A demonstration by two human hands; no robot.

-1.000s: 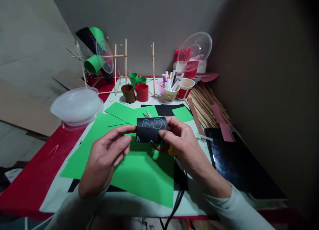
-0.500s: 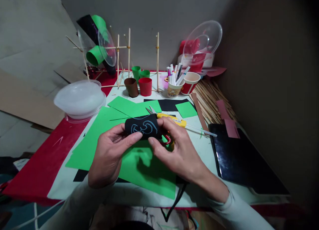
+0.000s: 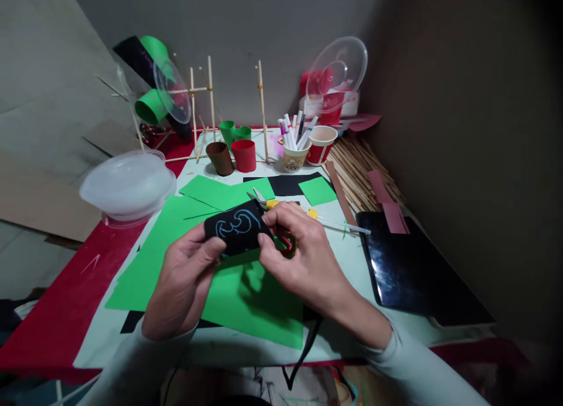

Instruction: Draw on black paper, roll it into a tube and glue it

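Observation:
A small piece of black paper (image 3: 237, 229), curved into a roll and marked with blue curling lines, is held up between both hands. My left hand (image 3: 185, 277) grips its left end, thumb on the front face. On the right end, my right hand (image 3: 303, 256) pinches the edge between thumb and fingers. Just behind the right fingers lie scissors with red handles (image 3: 285, 242) and a yellow utility knife (image 3: 312, 213), both partly hidden. Green paper sheets (image 3: 259, 312) spread over the table below the hands.
Behind stand red (image 3: 244, 155) and brown (image 3: 219, 158) paper cups, a cup of markers (image 3: 295, 158) and a stick frame (image 3: 210, 101). Clear plastic lids (image 3: 127, 186) are stacked at left. Bamboo sticks (image 3: 360, 168) and a black tablet-like slab (image 3: 413, 271) lie at right.
The black paper has tilted, its right end now pinched at the edge by my right fingers. My left thumb has slid toward the left end. The whole view has shifted slightly.

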